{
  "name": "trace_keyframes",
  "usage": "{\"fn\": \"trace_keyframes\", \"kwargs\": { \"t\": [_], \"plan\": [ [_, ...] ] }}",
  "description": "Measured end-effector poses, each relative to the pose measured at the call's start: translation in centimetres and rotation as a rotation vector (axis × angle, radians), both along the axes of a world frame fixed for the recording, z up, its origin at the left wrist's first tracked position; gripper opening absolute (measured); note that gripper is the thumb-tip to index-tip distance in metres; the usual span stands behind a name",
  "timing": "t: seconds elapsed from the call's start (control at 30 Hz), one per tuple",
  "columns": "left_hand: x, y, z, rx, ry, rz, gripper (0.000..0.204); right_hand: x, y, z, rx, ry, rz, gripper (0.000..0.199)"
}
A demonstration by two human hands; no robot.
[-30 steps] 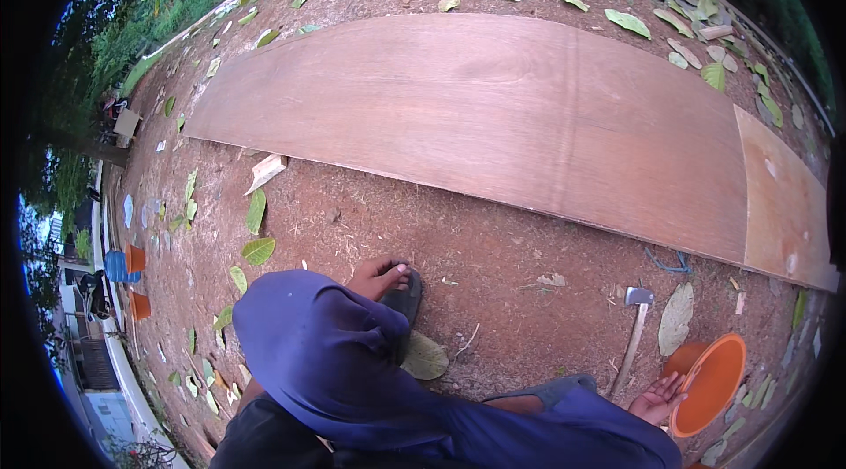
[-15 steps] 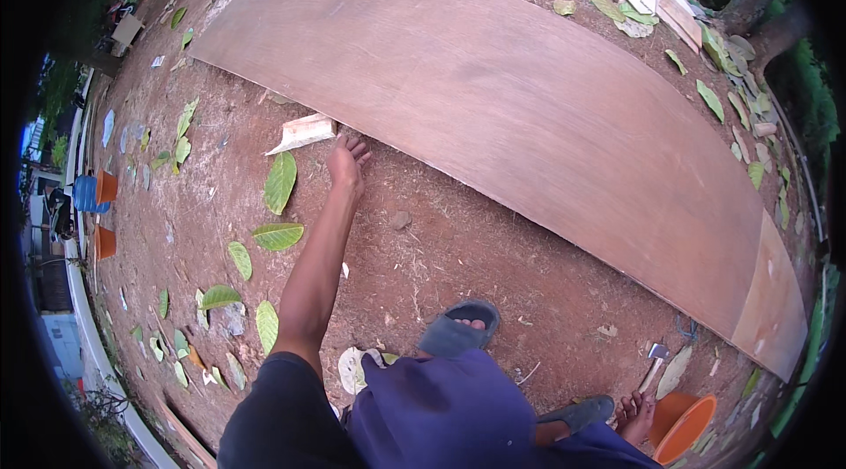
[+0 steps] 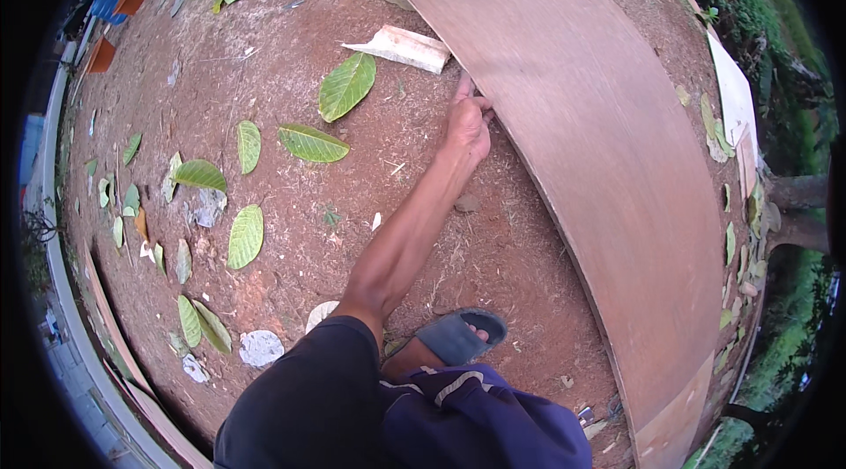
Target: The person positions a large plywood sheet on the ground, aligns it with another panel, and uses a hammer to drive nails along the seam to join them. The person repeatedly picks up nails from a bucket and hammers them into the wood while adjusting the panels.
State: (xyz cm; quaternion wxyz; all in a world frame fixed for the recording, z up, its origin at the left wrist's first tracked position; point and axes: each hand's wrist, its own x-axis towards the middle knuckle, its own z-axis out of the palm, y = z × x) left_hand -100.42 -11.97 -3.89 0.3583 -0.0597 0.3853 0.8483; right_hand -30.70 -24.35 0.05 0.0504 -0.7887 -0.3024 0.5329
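Observation:
A long brown plywood sheet (image 3: 608, 143) lies slantwise over the right half of the head view, with a paler strip at its near end. My left hand (image 3: 470, 124) is at its left edge, fingers curled against it and partly under it; the fingertips are hidden. Just beyond the hand, a short pale piece of wood (image 3: 405, 48) rests on the soil, one end touching the sheet's edge. My right hand is out of view. Beside the sheet's near end, a metal hammer head (image 3: 586, 416) shows beyond my clothed leg.
Reddish soil carries several large green leaves (image 3: 347, 86). My sandalled foot (image 3: 462, 337) stands left of the sheet. Orange pots (image 3: 101, 55) and a blue container (image 3: 109, 2) stand at the far left. A white board (image 3: 733, 90) and a tree trunk (image 3: 797, 192) are on the right.
The view has swung, so the sheet now runs more steeply. My left hand has come against the sheet's edge. My right hand and the orange bucket beside it have left the view.

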Motion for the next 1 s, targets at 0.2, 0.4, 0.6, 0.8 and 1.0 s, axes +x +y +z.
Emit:
{"fn": "trace_keyframes", "kwargs": {
  "t": [0.2,0.4,0.6,0.8,1.0],
  "plan": [
    [-0.6,-1.0,1.9,-0.065,0.023,-0.039,0.08,-3.5,3.6,-0.8,-0.09,-0.036,0.134,0.021],
    [-1.0,-1.3,2.7,-0.067,0.085,-0.08,0.071,-5.0,6.1,-1.4,-0.116,-0.048,0.18,0.022],
    [-1.6,-1.1,0.9,-0.24,0.054,-0.091,0.062,-5.6,7.5,-1.9,-0.12,-0.018,0.203,0.022],
    [-1.5,-1.0,1.7,-0.349,0.049,-0.064,0.054,-4.8,8.3,-1.7,-0.083,0.064,0.219,0.022],
    [1.4,-2.5,0.8,-0.441,-0.01,-0.15,0.051,-0.8,12.8,5.4,0.014,0.311,0.334,0.022]
  ]
}}
